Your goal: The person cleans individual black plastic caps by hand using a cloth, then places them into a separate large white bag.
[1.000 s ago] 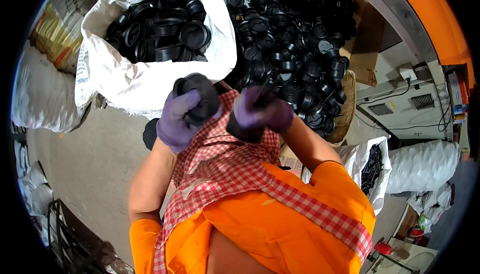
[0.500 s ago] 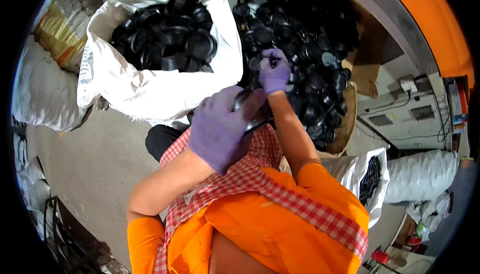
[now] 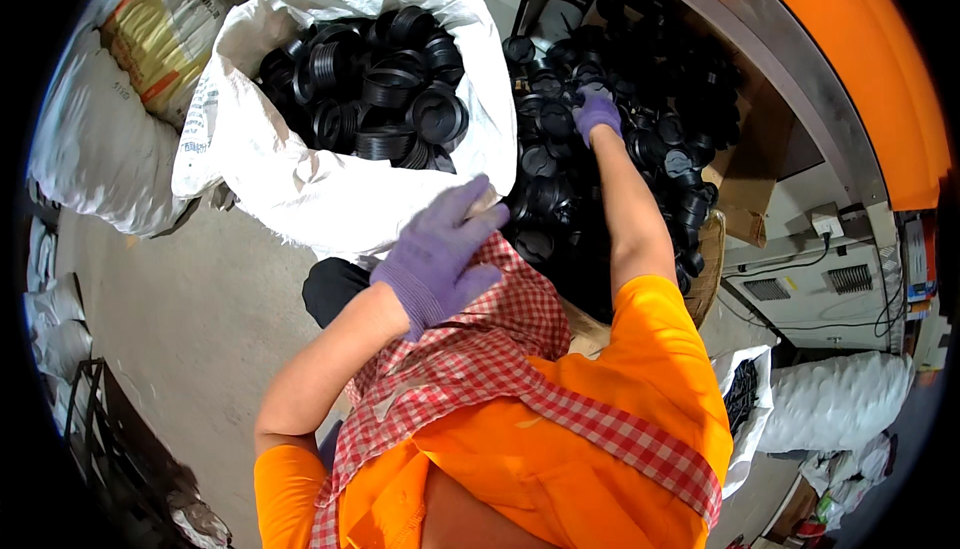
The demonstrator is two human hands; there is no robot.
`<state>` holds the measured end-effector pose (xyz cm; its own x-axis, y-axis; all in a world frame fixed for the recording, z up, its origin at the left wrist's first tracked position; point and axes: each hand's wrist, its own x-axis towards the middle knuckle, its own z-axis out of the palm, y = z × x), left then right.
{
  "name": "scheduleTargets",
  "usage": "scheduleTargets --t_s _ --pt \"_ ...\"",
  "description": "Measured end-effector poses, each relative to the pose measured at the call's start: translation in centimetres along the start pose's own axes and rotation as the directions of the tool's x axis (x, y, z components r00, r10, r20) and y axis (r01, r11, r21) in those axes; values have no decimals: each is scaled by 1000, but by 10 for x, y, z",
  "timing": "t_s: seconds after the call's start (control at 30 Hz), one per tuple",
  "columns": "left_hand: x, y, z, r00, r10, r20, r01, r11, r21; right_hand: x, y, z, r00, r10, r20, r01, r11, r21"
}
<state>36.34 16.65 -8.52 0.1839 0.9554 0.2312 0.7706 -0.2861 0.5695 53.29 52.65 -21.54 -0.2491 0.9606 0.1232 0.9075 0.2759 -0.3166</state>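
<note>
My left hand point(image 3: 440, 254), in a purple knit glove, hovers at the near edge of the white woven sack point(image 3: 330, 194) with its fingers spread and nothing in them. Inside that sack lie many round black plastic caps point(image 3: 440, 117) with ridged sides. My right hand point(image 3: 598, 112), gloved the same way, reaches far into a big heap of black plastic parts point(image 3: 545, 199) to the right of the sack. Its fingertips are down among the pieces, so whether they grip one is hidden.
The heap sits in a cardboard box point(image 3: 708, 264) below an orange-and-grey machine edge point(image 3: 800, 59). Full white sacks point(image 3: 100, 149) stand at the left. At the right are a smaller open sack of black parts point(image 3: 745, 399), a white bag point(image 3: 835, 404) and a cabled panel point(image 3: 810, 284).
The dark round part in my left hand is gone from it, and those fingers have spread. My right hand has moved farther out into the heap. The view has shifted slightly.
</note>
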Motion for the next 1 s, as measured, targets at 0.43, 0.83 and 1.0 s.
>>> scheduleTargets --t_s 0.43,0.83,1.0 --pt "8 -5 56 818 -264 512 532 8 -847 -245 -56 -114 733 -574 -365 633 381 673" --pt "-31 -11 40 933 -358 41 291 682 -670 -268 -87 -100 734 -669 -121 581 524 623" --pt "-22 -1 -1 961 1 277 41 989 -144 -246 -87 -115 283 -732 620 184 676 714"
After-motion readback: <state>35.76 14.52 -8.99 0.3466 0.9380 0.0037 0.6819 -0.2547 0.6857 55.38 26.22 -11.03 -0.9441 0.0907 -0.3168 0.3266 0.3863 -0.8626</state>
